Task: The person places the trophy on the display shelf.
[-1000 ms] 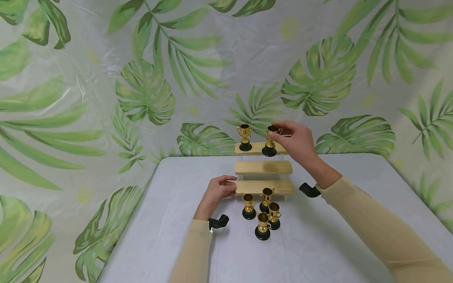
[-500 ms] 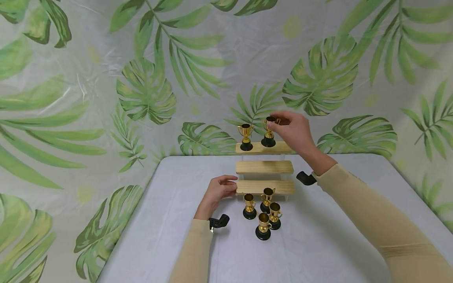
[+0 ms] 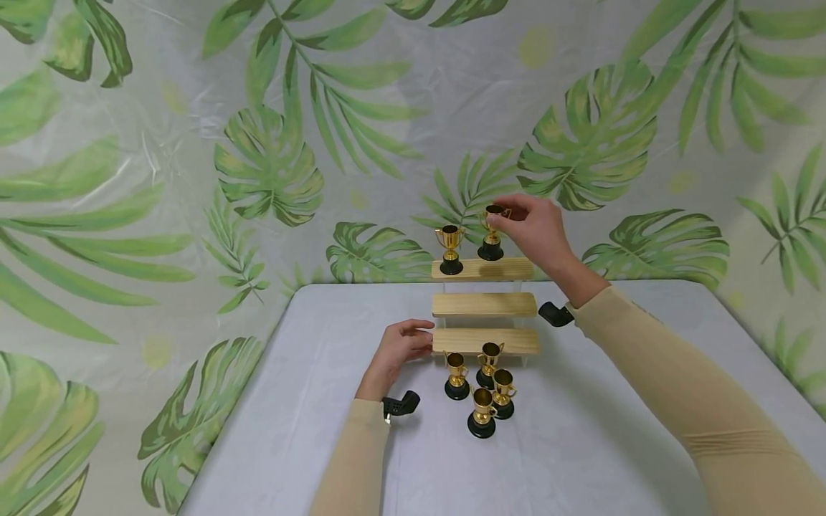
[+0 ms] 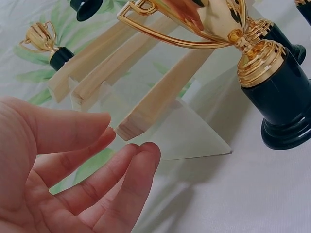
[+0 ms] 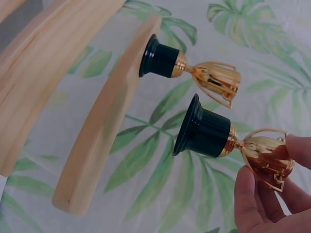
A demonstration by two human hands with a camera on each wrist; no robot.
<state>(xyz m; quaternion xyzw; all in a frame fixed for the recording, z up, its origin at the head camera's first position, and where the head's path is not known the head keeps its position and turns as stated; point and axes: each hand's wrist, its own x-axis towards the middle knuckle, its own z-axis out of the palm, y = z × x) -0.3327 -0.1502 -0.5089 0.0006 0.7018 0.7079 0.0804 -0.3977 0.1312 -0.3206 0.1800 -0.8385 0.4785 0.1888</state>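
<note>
The right hand pinches the small gold plastic trophy cup with a black round base by its bowl just above the far top wooden shelf; likely light, stiff, slippery, while the left hand's relaxed fingers touch the near shelf.

Light is bright, soft and even across the head view, seemingly from above and in front. The leaf-print backdrop carries pale sheen and crease highlights, strongest at upper left. Shadows on the white table are faint and short, pooling softly under the trophies and the wooden shelf. Straight lines bow slightly toward the head view's edges.

Both wrist views look paler and washed. In the left wrist view the near trophy shows glare on its gold, and the left hand is soft, perhaps too close for focus. In the right wrist view the fingertips blur, and the held trophy glints.
</note>
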